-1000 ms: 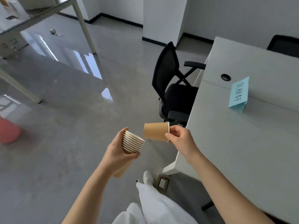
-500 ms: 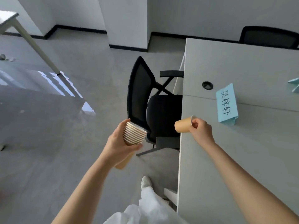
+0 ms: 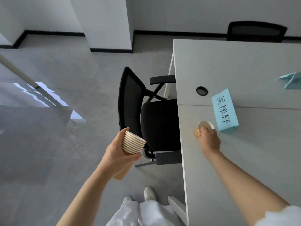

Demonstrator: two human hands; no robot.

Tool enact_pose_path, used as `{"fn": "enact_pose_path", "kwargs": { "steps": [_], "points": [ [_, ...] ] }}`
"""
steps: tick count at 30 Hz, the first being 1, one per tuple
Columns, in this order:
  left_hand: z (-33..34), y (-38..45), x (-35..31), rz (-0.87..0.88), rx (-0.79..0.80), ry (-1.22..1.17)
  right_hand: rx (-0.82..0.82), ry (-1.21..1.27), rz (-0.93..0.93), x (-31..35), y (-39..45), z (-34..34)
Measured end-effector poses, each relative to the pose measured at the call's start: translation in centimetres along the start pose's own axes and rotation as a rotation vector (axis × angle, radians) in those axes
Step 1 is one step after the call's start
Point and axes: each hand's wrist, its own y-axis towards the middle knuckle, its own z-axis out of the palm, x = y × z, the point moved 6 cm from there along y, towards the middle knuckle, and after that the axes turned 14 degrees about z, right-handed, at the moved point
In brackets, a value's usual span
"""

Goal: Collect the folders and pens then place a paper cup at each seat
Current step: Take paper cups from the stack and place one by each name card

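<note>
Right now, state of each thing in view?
Single cup: upright on the table, mouth up, gripped by right hand.
Cup stack: nested, tilted, held in left hand.
Name card: folded, standing beside the cup.
Second card: standing at the far seat.
Chair: pushed under the table, unoccupied.

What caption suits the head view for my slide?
Right hand sets a paper cup on the table beside a blue name card; left hand holds the cup stack.
</note>
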Motion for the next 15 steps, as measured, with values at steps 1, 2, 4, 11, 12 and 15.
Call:
{"fn": "enact_pose_path", "kwargs": {
  "steps": [1, 2, 4, 11, 12, 15],
  "points": [
    [0.0, 0.3, 0.0, 0.004, 0.003, 0.002, -0.006, -0.012, 0.001, -0.2, -0.1, 0.1],
    [0.0, 0.8, 0.0, 0.010, 0.008, 0.005, -0.018, -0.016, 0.007, -0.3, 0.0, 0.0],
    [0.0, 1.4, 0.0, 0.017, 0.012, 0.012, -0.049, -0.012, 0.020, -0.3, 0.1, -0.6],
    [-0.3, 3.0, 0.4, 0.005, 0.005, -0.021, -0.161, 0.139, -0.094, 2.5, -0.6, -4.2],
    [-0.4, 3.2, 0.5, 0.004, 0.001, -0.029, -0.150, 0.195, -0.122, 3.5, -1.0, -4.7],
    [-1.5, 3.9, 1.1, 0.004, -0.009, -0.042, -0.049, 0.391, -0.251, 8.0, -2.3, -5.9]
  ]
}}
